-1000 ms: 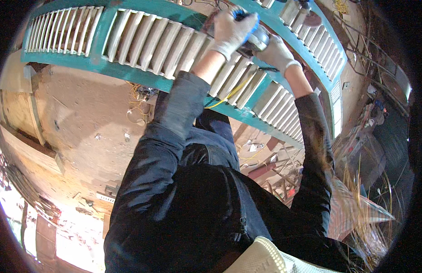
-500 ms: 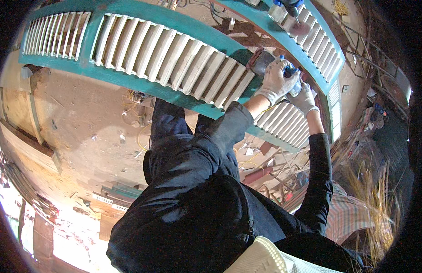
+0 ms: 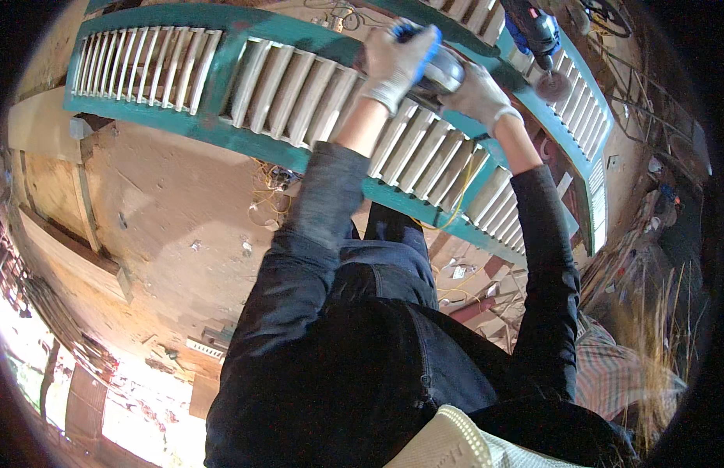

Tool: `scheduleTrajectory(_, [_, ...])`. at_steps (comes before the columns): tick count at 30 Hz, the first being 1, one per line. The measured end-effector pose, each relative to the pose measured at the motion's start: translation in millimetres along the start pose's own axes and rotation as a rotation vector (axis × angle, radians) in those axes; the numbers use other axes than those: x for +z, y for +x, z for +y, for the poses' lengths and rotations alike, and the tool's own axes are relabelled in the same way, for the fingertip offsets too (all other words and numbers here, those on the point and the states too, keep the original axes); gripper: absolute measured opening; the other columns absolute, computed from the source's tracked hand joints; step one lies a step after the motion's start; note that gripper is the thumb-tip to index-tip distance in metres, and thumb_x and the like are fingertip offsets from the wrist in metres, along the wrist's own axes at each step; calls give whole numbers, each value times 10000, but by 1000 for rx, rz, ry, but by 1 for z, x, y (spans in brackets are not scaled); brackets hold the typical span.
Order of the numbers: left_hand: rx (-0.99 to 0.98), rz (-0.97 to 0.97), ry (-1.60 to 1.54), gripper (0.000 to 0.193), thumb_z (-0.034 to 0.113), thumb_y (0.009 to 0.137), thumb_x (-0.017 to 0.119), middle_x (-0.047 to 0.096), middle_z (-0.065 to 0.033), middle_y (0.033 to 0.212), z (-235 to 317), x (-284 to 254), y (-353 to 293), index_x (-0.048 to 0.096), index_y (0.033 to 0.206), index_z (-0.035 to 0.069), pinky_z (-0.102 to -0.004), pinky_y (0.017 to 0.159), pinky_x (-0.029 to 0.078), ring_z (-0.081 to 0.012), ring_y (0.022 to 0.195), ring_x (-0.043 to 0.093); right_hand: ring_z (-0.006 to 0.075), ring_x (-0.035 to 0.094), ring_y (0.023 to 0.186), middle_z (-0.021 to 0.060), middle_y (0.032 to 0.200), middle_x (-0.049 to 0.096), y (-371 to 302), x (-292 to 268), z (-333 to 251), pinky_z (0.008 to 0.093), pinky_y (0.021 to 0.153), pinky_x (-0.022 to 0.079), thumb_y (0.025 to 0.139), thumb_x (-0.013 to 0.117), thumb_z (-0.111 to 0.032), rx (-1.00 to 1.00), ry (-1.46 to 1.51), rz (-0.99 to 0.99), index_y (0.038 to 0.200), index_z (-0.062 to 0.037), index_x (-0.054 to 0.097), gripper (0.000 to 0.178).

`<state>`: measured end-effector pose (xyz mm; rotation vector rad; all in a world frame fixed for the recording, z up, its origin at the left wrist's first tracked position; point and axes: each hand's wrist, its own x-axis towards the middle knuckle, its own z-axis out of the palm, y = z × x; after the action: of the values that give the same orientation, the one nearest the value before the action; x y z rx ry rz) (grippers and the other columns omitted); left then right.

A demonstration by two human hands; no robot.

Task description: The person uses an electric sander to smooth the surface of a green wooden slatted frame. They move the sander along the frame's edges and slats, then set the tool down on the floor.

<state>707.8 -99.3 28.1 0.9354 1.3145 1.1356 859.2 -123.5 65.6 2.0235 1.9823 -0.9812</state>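
Observation:
A long teal louvred shutter (image 3: 272, 150) with bare whitish slats lies across in front of me. Over its far rail is a dark grey handheld power sander (image 3: 444, 72); its underside is hidden. My left hand (image 3: 394, 66), in a white and blue work glove, is closed on the sander's left part, somewhat blurred. My gloved right hand (image 3: 480, 95) wraps round the right end of the same tool. A yellow cord (image 3: 463, 191) hangs over the shutter's near edge below my right forearm.
Beyond to the right, a co-worker's blue-gloved hand (image 3: 515, 33) holds a drill (image 3: 539, 39) with a round sanding disc (image 3: 553, 86) over a second teal shutter (image 3: 597, 152). Wooden boards (image 3: 73, 249) lie at the left. A striped cloth (image 3: 611, 370) is at the lower right.
Both my hands and the sander have moved left and away from me along the shutter. The view has shifted too. The co-worker's drill now shows more fully.

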Motion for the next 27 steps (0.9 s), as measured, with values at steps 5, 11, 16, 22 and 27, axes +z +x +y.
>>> scheduleTrajectory(5, [-62, -54, -147, 124, 141, 840, 714, 667, -23, 760, -4, -93, 77, 704, 866, 21, -258, 605, 503, -99, 651, 604, 320, 667, 954, 194, 1020, 684, 63, 19, -86, 400, 868, 527, 656, 701, -210, -138, 1, 82, 1211, -80, 605, 578])
scheduleTrajectory(11, [-31, -3, -253, 17, 43, 831, 687, 689, -67, 822, 5, -179, 149, 681, 838, 29, -270, 659, 532, -153, 705, 653, 345, 616, 1073, 237, 1134, 636, 113, 15, -170, 420, 920, 481, 847, 533, -314, -198, 102, 103, 1183, -26, 599, 448])
scheduleTrajectory(16, [62, -8, -242, 31, 55, 844, 680, 684, -58, 828, -8, -213, 155, 659, 859, 37, -275, 733, 545, -157, 745, 659, 344, 608, 1100, 244, 1174, 616, 101, 0, -191, 424, 914, 478, 856, 542, -307, -163, 24, -77, 1188, -32, 602, 435])
scheduleTrajectory(22, [37, -46, 13, 167, 189, 853, 693, 668, -22, 754, -2, -88, 86, 684, 813, 27, -261, 630, 485, -99, 668, 592, 267, 679, 871, 166, 948, 701, 72, 11, -75, 353, 830, 531, 653, 754, -225, -113, 167, -69, 1143, -6, 623, 553])
scheduleTrajectory(27, [35, -129, 66, 306, 327, 707, 745, 708, -127, 735, 1, 6, 27, 710, 763, 28, -373, 677, 544, -238, 696, 697, 274, 639, 1004, 185, 1070, 661, 15, -1, 16, 352, 886, 504, 659, 774, -212, 49, 150, -64, 1153, 24, 589, 578])
